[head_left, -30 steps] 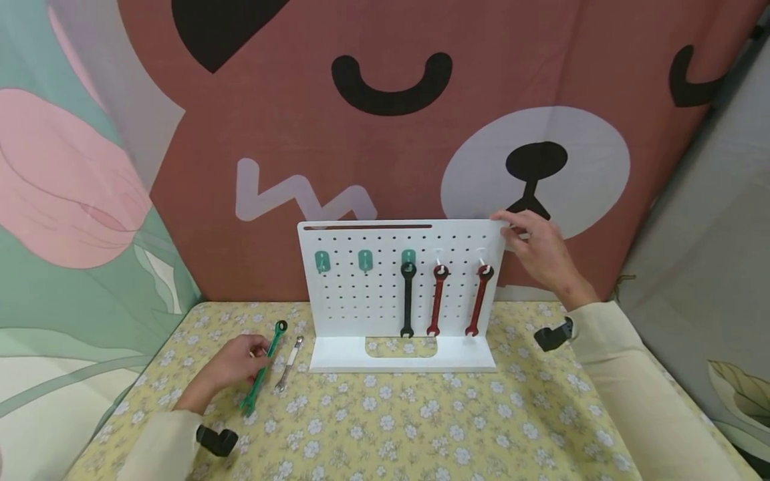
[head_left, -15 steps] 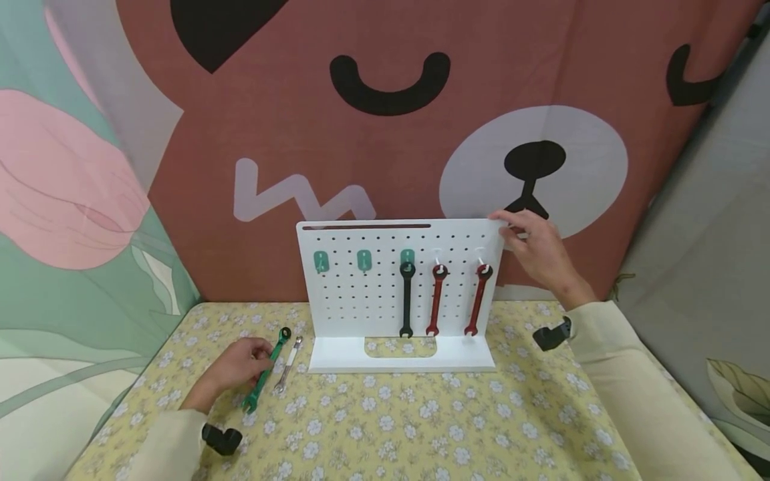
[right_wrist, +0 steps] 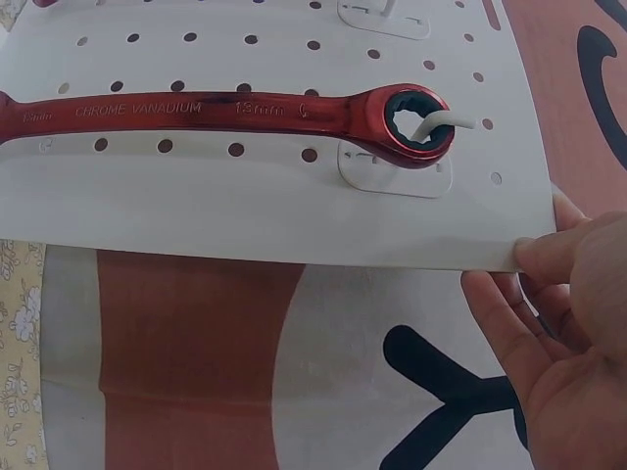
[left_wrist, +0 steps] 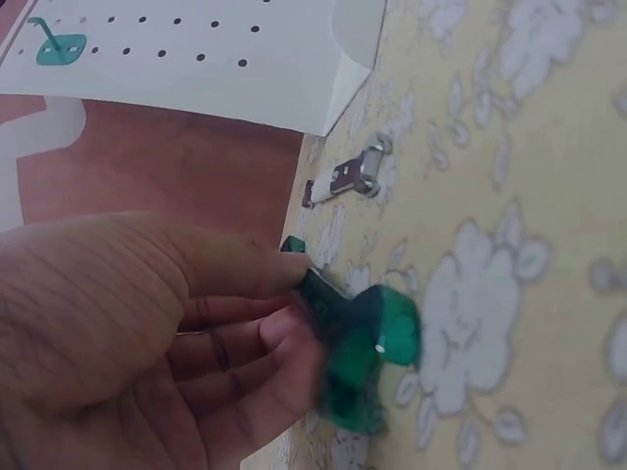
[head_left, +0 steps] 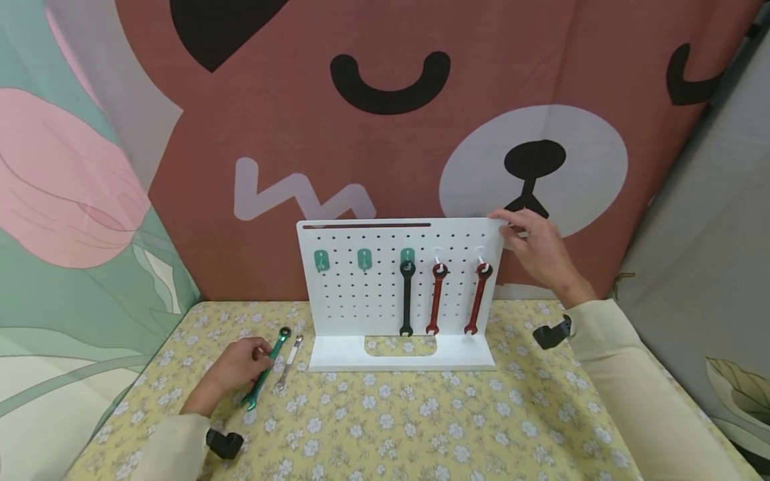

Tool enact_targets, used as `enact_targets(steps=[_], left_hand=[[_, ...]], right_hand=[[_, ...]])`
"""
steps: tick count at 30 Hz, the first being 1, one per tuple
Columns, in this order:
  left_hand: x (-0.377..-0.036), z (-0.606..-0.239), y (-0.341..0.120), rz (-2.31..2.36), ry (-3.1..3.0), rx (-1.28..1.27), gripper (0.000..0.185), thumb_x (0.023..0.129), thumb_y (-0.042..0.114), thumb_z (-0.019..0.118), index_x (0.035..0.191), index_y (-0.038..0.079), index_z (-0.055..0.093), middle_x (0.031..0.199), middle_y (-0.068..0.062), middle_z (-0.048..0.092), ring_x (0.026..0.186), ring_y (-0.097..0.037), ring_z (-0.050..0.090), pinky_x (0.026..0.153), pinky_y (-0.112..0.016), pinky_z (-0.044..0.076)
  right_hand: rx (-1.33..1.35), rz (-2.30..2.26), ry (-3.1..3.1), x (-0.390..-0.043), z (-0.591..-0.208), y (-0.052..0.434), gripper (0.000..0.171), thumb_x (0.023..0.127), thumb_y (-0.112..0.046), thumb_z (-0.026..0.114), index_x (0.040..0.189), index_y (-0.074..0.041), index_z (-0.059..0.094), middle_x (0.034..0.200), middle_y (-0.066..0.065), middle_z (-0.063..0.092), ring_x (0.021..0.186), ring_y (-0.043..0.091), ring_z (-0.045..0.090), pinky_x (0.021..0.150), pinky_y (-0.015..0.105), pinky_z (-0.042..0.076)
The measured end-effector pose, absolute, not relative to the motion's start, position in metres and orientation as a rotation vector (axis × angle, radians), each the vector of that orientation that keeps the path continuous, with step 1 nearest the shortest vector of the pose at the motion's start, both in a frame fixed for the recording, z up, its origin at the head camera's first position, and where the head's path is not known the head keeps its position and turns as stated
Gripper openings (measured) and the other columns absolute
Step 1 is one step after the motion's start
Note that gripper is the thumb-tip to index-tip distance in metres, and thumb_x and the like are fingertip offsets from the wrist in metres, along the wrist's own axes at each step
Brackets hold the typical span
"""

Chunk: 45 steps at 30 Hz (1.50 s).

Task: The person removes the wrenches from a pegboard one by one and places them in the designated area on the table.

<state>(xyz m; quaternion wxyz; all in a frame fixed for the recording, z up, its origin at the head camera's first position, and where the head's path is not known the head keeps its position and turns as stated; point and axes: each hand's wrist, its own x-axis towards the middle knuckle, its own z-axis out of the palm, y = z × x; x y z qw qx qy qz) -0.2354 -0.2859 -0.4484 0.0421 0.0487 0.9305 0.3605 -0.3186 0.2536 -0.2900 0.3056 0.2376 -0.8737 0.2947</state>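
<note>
Jutting both ways from the pinching left hand [head_left: 240, 364], the green wrench [head_left: 259, 384] slants; right hand [head_left: 538, 247] holds the pegboard [head_left: 383, 294].

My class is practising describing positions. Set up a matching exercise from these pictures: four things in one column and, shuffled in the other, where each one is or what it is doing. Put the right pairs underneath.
Column 1
1. Green wrench
2. Silver wrench
3. Black wrench
4. Right hand

Column 2
A. Hangs from a green hook
B. Pinches the upper right corner of the white board
C. Held in the left hand
D. Lies on the flowered cloth, with no hand on it

Right pairs: 1-C, 2-D, 3-A, 4-B
</note>
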Motion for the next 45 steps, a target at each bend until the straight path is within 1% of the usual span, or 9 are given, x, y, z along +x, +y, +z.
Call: enact_targets(steps=[8, 15, 20, 25, 27, 32, 35, 37, 45], left_hand=[[-0.233, -0.447, -0.282, 1.047, 2.868, 0.087, 0.018, 0.099, 0.005, 0.065, 0.115, -0.004, 0.063, 0.078, -0.007, 0.056, 0.059, -0.022, 0.055, 0.054, -0.037, 0.050], [-0.228, -0.435, -0.268, 0.916, 2.962, 0.246, 0.031, 0.101, 0.010, 0.065, 0.129, -0.002, 0.060, 0.070, -0.004, 0.054, 0.052, -0.018, 0.044, 0.050, -0.035, 0.040], [-0.225, -0.417, -0.243, 0.889, 3.033, 0.353, 0.030, 0.101, 0.011, 0.066, 0.129, -0.002, 0.062, 0.081, -0.003, 0.057, 0.058, -0.018, 0.047, 0.054, -0.036, 0.042], [-0.231, -0.407, -0.214, 0.928, 3.125, 0.444, 0.035, 0.100, 0.013, 0.069, 0.132, 0.000, 0.063, 0.090, -0.003, 0.061, 0.069, -0.014, 0.055, 0.059, -0.035, 0.049], [-0.234, -0.406, -0.203, 0.965, 3.160, 0.497, 0.037, 0.099, 0.012, 0.071, 0.133, 0.000, 0.062, 0.093, -0.003, 0.063, 0.074, -0.014, 0.058, 0.063, -0.034, 0.051], [-0.241, -0.405, -0.175, 1.042, 3.174, 0.643, 0.038, 0.099, 0.011, 0.071, 0.134, 0.000, 0.062, 0.105, -0.010, 0.065, 0.090, -0.023, 0.064, 0.076, -0.040, 0.055], [-0.245, -0.406, -0.158, 1.057, 3.141, 0.716, 0.038, 0.100, 0.012, 0.070, 0.135, 0.001, 0.061, 0.116, -0.014, 0.065, 0.099, -0.029, 0.065, 0.080, -0.043, 0.056], [-0.247, -0.407, -0.147, 1.078, 3.118, 0.744, 0.039, 0.101, 0.014, 0.069, 0.137, 0.002, 0.060, 0.121, -0.015, 0.065, 0.103, -0.030, 0.065, 0.083, -0.043, 0.056], [-0.260, -0.420, -0.111, 1.292, 3.018, 0.837, 0.045, 0.105, 0.022, 0.064, 0.144, 0.002, 0.055, 0.130, -0.017, 0.062, 0.113, -0.031, 0.062, 0.088, -0.047, 0.056]], right_hand=[[0.608, 0.784, -2.324, -0.319, -0.291, 0.253, 0.033, 0.101, 0.001, 0.063, 0.132, -0.008, 0.070, 0.115, 0.018, 0.066, 0.106, 0.036, 0.063, 0.088, 0.058, 0.054], [0.580, 0.812, -2.345, -0.317, -0.291, 0.254, 0.033, 0.102, 0.000, 0.063, 0.133, -0.009, 0.070, 0.119, 0.018, 0.065, 0.109, 0.036, 0.062, 0.088, 0.057, 0.054], [0.573, 0.808, -2.352, -0.316, -0.290, 0.254, 0.033, 0.103, -0.002, 0.062, 0.134, -0.010, 0.070, 0.121, 0.019, 0.065, 0.108, 0.037, 0.063, 0.087, 0.057, 0.054], [0.572, 0.808, -2.344, -0.315, -0.290, 0.254, 0.033, 0.102, -0.001, 0.062, 0.134, -0.010, 0.070, 0.120, 0.019, 0.065, 0.108, 0.037, 0.063, 0.087, 0.057, 0.054], [0.574, 0.808, -2.339, -0.316, -0.290, 0.255, 0.033, 0.102, -0.001, 0.062, 0.134, -0.009, 0.070, 0.120, 0.020, 0.065, 0.107, 0.038, 0.063, 0.087, 0.057, 0.054], [0.578, 0.803, -2.340, -0.316, -0.290, 0.255, 0.034, 0.102, 0.000, 0.063, 0.134, -0.009, 0.069, 0.119, 0.020, 0.065, 0.106, 0.038, 0.064, 0.087, 0.057, 0.054], [0.577, 0.802, -2.342, -0.315, -0.290, 0.254, 0.034, 0.102, 0.000, 0.063, 0.134, -0.009, 0.069, 0.118, 0.019, 0.065, 0.106, 0.038, 0.064, 0.087, 0.058, 0.054], [0.577, 0.802, -2.343, -0.315, -0.290, 0.254, 0.034, 0.102, 0.000, 0.063, 0.134, -0.009, 0.070, 0.117, 0.019, 0.066, 0.106, 0.038, 0.064, 0.087, 0.058, 0.054], [0.577, 0.799, -2.349, -0.316, -0.289, 0.253, 0.034, 0.102, 0.000, 0.063, 0.134, -0.010, 0.070, 0.117, 0.018, 0.066, 0.106, 0.037, 0.064, 0.086, 0.057, 0.054]])
